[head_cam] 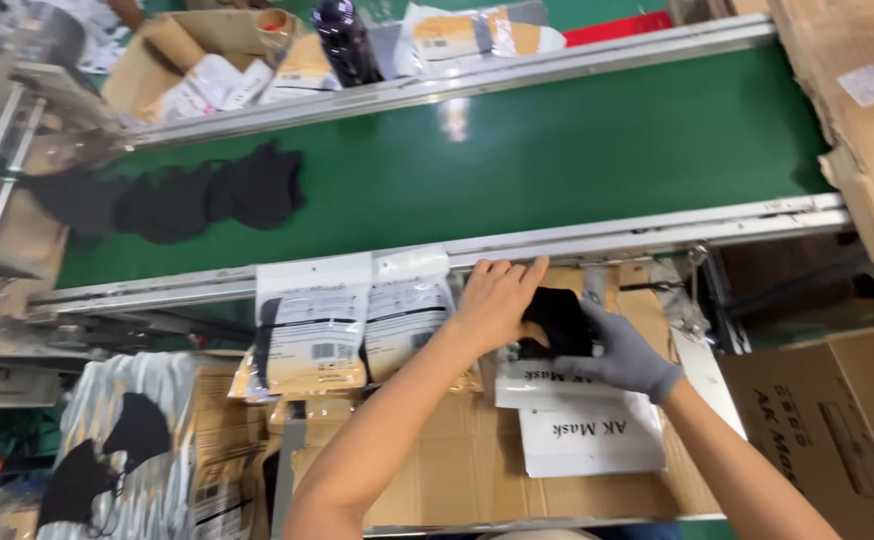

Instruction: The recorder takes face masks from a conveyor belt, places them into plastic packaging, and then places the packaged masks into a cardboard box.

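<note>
My bare left hand [497, 300] and my right hand [625, 352], in a grey glove, both grip a black face mask [557, 318] just below the near rail of the conveyor. The mask sits at the mouth of a white printed pouch [547, 385] lying on cardboard. A second white pouch [592, 440] lies partly under it, nearer to me. Two filled pouches [312, 335] with black masks inside lie side by side to the left of my left hand.
A green conveyor belt [557, 150] carries several black masks [207, 195] at its left end. Loose black masks [107, 450] lie on silver wrapping at bottom left. Cardboard boxes [827, 420] stand at right, more packets and a dark bottle [345, 40] beyond the belt.
</note>
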